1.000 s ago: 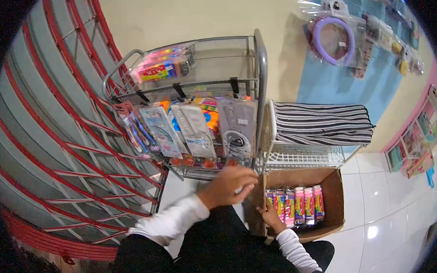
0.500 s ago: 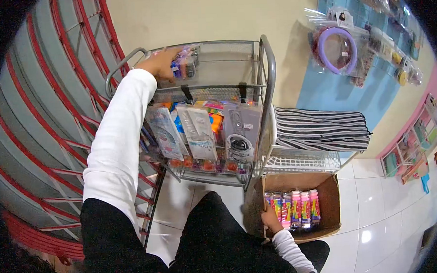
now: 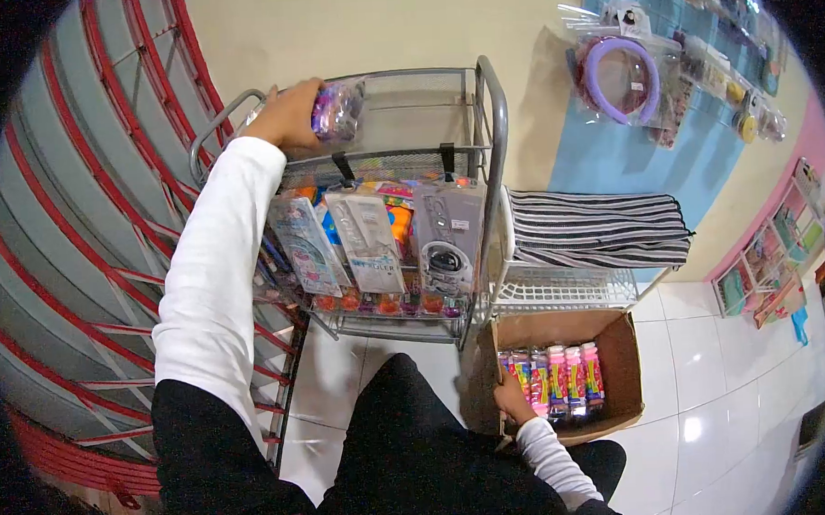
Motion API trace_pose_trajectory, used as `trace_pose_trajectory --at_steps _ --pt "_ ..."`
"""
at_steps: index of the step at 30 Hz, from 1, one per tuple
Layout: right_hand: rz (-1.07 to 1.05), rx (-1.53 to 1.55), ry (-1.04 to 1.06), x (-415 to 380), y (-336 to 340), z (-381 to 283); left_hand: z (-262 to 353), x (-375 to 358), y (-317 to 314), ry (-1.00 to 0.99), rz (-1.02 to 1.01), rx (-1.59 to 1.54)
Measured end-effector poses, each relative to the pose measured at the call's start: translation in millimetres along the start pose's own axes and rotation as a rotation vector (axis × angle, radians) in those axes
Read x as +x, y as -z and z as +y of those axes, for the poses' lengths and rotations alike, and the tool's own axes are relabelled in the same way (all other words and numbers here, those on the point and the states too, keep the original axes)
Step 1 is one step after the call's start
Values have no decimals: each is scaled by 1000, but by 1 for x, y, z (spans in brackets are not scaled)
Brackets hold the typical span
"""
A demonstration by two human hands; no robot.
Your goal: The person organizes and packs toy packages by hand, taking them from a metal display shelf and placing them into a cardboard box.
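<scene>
My left hand is at the left end of the cart's top shelf, its fingers closed around a clear plastic pack of small purple and dark items. The kind of items I cannot make out. Low on the right, my right hand grips the left rim of an open cardboard box. Inside that box stand several pink and multicoloured packs in a row, close to the right fingers.
A grey mesh cart stands ahead, with several flat packages hanging on its front. Beside it, striped cloth covers a white rack. A red metal frame rises at left; a purple headband hangs at right.
My left hand has lifted the clear pack slightly and tilted it on the top shelf. The right hand stays at the box rim. The whole view has shifted a little.
</scene>
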State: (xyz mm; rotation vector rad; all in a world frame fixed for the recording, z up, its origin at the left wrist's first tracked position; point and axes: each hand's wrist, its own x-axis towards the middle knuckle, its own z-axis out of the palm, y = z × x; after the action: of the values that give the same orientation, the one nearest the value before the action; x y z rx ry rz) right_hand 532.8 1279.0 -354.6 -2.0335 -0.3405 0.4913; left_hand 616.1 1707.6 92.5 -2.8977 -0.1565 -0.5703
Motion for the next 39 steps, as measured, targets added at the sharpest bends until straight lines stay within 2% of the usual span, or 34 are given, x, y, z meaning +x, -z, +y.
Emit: trace_pose_trajectory --at_steps 2,5,7,8,9,10,12,14,15,17,19,20,23,24,25,27,30,32,33,36,39 --pt "12 -27 40 4 -3 10 5 -8 9 -28 228 -61" --pt "-23 -44 49 4 -4 14 44 -16 42 -212 589 -43" --pt "-127 -10 138 1 1 13 85 -24 64 -418 842 19" --pt "-177 7 181 0 6 12 110 -30 79 -559 881 -33" --pt "-69 -13 165 -3 18 0 135 -38 90 -701 916 -88" --pt "38 -34 146 -8 39 -22 158 -46 95 -775 887 -88" --pt "92 401 169 -12 85 -65 205 -66 90 -910 864 -69" --pt "94 941 306 -41 125 -114 252 -92 78 -1053 819 -141" --pt "27 1251 373 -57 143 -137 272 -104 69 -1131 766 -233" --pt "-166 1415 559 -84 163 -159 308 -122 42 -1253 673 -210" --pt "-25 1418 349 -95 167 -159 324 -138 25 -1347 527 -197" --pt "136 1484 180 -100 160 -156 330 -144 18 -1392 454 -179" --pt "77 1386 184 -96 150 -121 337 -153 -12 -1327 297 -280" --pt "87 1415 147 -90 143 -94 334 -154 -22 -1246 248 -489" --pt "51 1534 122 -93 137 -110 332 -159 -35 -1066 243 -609" --pt "17 1581 228 -89 128 -110 333 -175 -71 -725 182 -850" --pt "8 1567 127 -80 122 -63 337 -202 -138 -294 -15 -1282" --pt "-8 1520 -8 -84 120 -63 342 -222 -169 113 -554 -2041" --pt "-16 1495 -75 -86 119 -63 344 -226 -165 370 -854 -2375" --pt "-38 1325 -125 -86 116 -62 346 -236 -146 340 -987 -2182" --pt "-38 1239 -134 -85 113 -70 349 -245 -164 404 -914 -2144"
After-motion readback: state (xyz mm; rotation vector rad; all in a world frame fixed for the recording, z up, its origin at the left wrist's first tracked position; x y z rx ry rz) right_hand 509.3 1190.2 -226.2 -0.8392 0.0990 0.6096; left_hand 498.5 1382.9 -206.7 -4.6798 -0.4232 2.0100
